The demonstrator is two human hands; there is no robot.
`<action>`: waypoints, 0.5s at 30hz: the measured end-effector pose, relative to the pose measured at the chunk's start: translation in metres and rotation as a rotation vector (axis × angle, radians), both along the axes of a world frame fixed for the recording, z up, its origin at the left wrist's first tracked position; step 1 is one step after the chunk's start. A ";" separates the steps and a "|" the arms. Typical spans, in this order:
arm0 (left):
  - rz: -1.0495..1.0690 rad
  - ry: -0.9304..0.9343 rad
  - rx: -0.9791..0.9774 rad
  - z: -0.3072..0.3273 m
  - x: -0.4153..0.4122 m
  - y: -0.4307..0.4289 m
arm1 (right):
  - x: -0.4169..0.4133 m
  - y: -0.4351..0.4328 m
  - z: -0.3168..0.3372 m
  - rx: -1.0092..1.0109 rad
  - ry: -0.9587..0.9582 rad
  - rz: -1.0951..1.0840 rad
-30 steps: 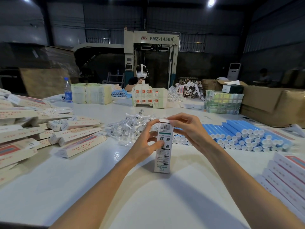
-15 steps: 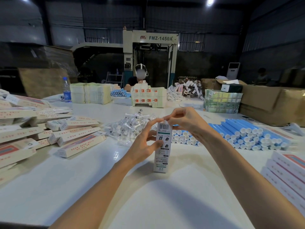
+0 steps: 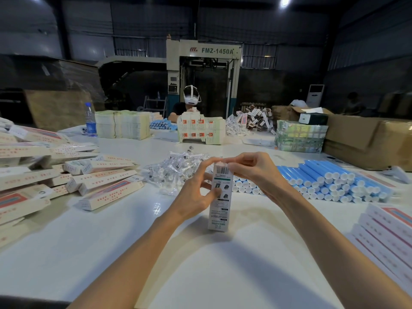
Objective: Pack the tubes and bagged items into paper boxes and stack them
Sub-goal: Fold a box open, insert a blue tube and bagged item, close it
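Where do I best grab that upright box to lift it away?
Grip the upright box at mid-height across its narrow sides, from the left, where the left hand holds it. It stands tall on a small base, so a top-only grip would likely tip it; the right hand pinches its top.

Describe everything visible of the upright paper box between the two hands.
The paper box is a tall, narrow white card carton. A barcode sits near its top, a green stripe below, then small dark pictures and fine print. It stands upright on its lower end on the white table. The left hand grips its side, thumb on the front; the right hand pinches its top end.
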State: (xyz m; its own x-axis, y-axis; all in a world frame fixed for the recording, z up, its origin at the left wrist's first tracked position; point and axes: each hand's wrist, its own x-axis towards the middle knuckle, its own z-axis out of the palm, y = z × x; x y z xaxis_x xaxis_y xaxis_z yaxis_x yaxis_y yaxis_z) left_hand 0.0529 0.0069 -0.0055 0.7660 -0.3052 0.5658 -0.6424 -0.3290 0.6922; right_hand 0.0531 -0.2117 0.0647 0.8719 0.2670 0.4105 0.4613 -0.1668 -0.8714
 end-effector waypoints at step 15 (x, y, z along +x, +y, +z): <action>-0.018 0.103 -0.099 -0.001 0.003 -0.001 | -0.005 0.018 -0.031 0.053 -0.215 -0.154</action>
State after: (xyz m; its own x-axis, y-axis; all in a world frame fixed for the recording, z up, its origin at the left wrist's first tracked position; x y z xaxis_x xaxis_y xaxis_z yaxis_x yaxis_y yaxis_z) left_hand 0.0557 0.0055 -0.0064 0.8165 -0.2659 0.5125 -0.5715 -0.2449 0.7832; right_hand 0.0484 -0.1939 0.0341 0.7919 0.1107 0.6005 0.6094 -0.2062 -0.7656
